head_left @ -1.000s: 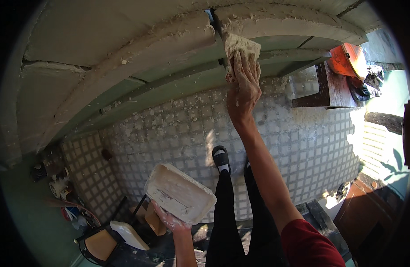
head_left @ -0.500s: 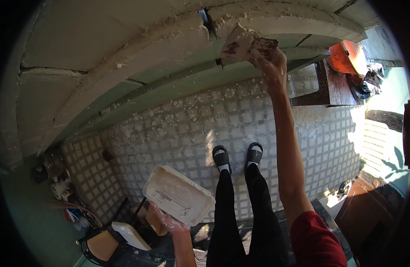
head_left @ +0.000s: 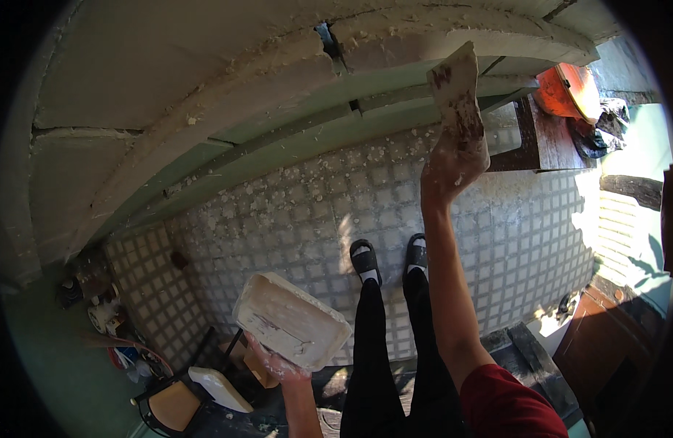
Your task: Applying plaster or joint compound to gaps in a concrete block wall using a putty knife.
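Note:
My right hand is closed round the handle of a putty knife, a wide flat blade smeared with pale plaster and brown patches. Its blade points up, close to the curved, plaster-coated edge overhead; whether they touch I cannot tell. A dark gap with a bit of blue breaks that edge left of the blade. Low on the left, my left hand grips a shallow rectangular tray from beneath, its fingers partly hidden. White paste coats the tray's inside, and my left fingers are smeared with it.
I stand on a checkered tile floor spotted with plaster bits. At the right are an orange basin on a dark wooden table and a brown cabinet. A chair and clutter stand lower left.
My right hand has moved right and down, turning the putty knife so its blade points more upward, away from the gap. The left hand and tray have barely moved.

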Motion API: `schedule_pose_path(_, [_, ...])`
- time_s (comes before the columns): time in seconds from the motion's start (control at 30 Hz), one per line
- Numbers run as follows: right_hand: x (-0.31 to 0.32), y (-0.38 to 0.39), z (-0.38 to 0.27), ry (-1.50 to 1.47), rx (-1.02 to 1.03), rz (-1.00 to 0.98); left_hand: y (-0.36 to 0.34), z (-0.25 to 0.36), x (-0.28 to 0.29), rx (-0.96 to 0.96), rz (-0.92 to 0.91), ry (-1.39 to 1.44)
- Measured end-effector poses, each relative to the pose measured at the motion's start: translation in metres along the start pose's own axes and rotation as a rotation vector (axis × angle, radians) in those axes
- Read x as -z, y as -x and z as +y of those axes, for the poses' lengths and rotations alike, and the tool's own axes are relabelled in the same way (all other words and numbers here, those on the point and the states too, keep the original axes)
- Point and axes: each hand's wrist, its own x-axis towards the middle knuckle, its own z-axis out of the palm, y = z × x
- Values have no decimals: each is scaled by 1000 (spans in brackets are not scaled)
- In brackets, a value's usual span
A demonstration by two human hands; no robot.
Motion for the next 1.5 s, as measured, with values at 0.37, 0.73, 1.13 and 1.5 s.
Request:
schedule_pose_path(0.37, [-39,57,-24,-62,308,-314,-3,2,5,-12,44,-13])
schedule_pose_path(0.73, [-69,45,-42,-51,319,-185,-1,-2,15,26,-12,36])
schedule_pose_path(1.13, [-51,21,-40,-111,200,-177,1,-1,16,4,-39,-11])
schedule_pose_path(1.5, [7,-36,9,-137,149,-22,7,2,8,-12,-38,-41])
